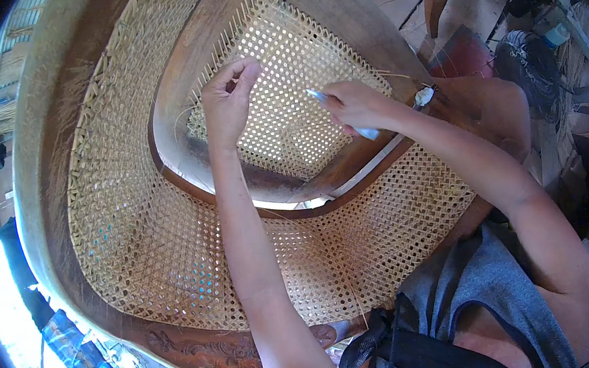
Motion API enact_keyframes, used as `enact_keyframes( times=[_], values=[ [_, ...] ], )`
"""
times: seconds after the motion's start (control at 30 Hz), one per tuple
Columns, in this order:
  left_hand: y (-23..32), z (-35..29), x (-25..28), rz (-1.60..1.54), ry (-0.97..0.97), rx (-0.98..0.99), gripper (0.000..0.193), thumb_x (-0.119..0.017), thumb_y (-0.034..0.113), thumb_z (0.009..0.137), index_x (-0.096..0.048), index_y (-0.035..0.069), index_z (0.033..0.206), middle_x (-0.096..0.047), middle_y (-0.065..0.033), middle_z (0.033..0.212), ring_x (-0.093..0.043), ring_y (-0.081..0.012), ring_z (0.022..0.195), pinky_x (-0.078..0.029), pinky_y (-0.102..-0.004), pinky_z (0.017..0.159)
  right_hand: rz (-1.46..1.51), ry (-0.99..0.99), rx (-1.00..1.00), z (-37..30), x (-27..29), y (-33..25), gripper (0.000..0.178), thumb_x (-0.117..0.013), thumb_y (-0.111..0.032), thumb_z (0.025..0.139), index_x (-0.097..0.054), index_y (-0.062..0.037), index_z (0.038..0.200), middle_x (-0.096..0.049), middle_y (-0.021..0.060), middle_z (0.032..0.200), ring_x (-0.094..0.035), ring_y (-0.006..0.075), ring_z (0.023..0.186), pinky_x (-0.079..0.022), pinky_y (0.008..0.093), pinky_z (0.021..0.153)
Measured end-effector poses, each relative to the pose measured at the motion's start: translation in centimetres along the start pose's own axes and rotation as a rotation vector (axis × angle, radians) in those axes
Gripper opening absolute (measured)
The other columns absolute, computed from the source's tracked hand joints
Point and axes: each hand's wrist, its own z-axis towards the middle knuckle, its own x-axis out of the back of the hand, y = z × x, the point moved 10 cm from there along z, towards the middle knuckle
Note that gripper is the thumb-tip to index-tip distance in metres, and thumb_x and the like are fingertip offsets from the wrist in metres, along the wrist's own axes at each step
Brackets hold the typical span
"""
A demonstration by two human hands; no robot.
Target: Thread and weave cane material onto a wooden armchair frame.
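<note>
A wooden chair frame (153, 329) with woven cane panels fills most of the view. My left hand (229, 104) is over the left side of the cane seat (295, 60), with thumb and forefinger pinched together. Whatever sits between those fingertips, if anything, is too small to make out. Along the seat's upper left edge stands a row of thin pegs or cane ends (224, 44). My right hand (355, 106), above the seat's right part, is closed round a slim tool with a shiny pointed end (313, 94) and a pale handle. Its tip points up and left.
The cane backrest (150, 251) curves round the near and left sides. A small white lump (424, 96) lies on the frame by the seat's right corner, near loose cane strands. Beyond are another wooden piece with a leg (437, 11) and a dark coil (529, 66).
</note>
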Motion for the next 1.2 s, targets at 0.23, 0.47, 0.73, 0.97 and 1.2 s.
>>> enact_keyframes(
  times=[0.23,0.47,0.73,0.97,1.2],
  values=[
    [-1.8,0.1,-0.2,0.688,-0.112,-0.079,0.021,-0.069,0.03,0.085,-0.075,0.014,0.097,-0.069,-0.0054,0.094,-0.066,-0.0214,0.078,-0.052,-0.0331,0.071,-0.044,0.094,-0.037,6.4,-0.8,-1.2,0.023,-0.053,-0.008,0.09,-0.061,0.0089,0.077,-0.066,0.0179,0.069,-0.068,0.022,0.054,-0.055,0.0352,0.051],
    [-2.8,0.5,-1.1,0.96,-0.191,-0.052,0.011,-0.073,0.028,0.079,-0.076,0.018,0.083,-0.067,-0.0034,0.084,-0.067,-0.0216,0.077,-0.051,-0.0354,0.066,-0.03,0.103,-0.095,7.6,-0.6,-3.3,0.026,-0.05,-0.008,0.091,-0.061,0.0079,0.073,-0.065,0.0151,0.062,-0.068,0.0218,0.052,-0.055,0.0348,0.05],
    [-2.4,0.5,-2.5,1.049,-0.252,-0.124,0.009,-0.07,0.025,0.08,-0.074,0.017,0.082,-0.069,-0.0036,0.087,-0.067,-0.0249,0.08,-0.052,-0.0378,0.066,-0.021,0.186,-0.055,7.4,-0.4,-2.6,0.022,-0.051,-0.007,0.086,-0.06,0.0077,0.072,-0.066,0.0165,0.066,-0.069,0.0219,0.054,-0.055,0.0342,0.051],
    [-4.1,0.9,-2.7,1.026,-0.349,-0.101,0.014,-0.07,0.026,0.084,-0.075,0.017,0.094,-0.07,-0.0058,0.092,-0.068,-0.0264,0.084,-0.053,-0.0402,0.071,0.123,0.094,-0.089,7.5,-0.8,-1.9,0.024,-0.052,-0.007,0.087,-0.066,0.0099,0.077,-0.068,0.0202,0.068,-0.07,0.0242,0.054,-0.057,0.0344,0.051],
    [-2.8,0.1,-2.9,1.077,-0.31,-0.006,0.018,-0.069,0.02,0.084,-0.072,0.014,0.1,-0.068,-0.0095,0.097,-0.068,-0.0272,0.087,-0.053,-0.0402,0.076,-0.267,0.151,-0.066,6.9,0.4,-3.1,0.031,-0.05,-0.014,0.096,-0.068,0.0066,0.084,-0.067,0.0192,0.066,-0.069,0.0221,0.055,-0.059,0.0355,0.063]
  ],
)
